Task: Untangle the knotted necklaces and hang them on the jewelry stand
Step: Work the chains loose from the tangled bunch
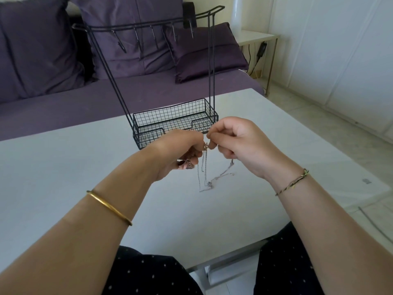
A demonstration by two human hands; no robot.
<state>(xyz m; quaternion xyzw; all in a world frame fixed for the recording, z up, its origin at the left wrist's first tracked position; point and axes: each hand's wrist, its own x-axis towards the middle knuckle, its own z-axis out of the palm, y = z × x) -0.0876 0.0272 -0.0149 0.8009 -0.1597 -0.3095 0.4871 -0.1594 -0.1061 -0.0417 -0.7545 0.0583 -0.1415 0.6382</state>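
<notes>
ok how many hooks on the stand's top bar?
5 hooks along the jewelry stand's top bar: far left, next, middle, then, far right. All bare. The dark cushions behind could mask another.

White table (63,177) fills the foreground, with a thin grey line (372,224) lying near its right edge, too small to identify. Behind it a purple sofa (74,99) with three purple cushions: large cushion (36,45) at left, middle cushion (127,39) upright against the back, small cushion (204,52) leaning at right. Just right of the sofa a white side table (257,37) with a black adapter (262,47) hanging on its cable under the top, pale tiled floor (319,116) below.
</notes>
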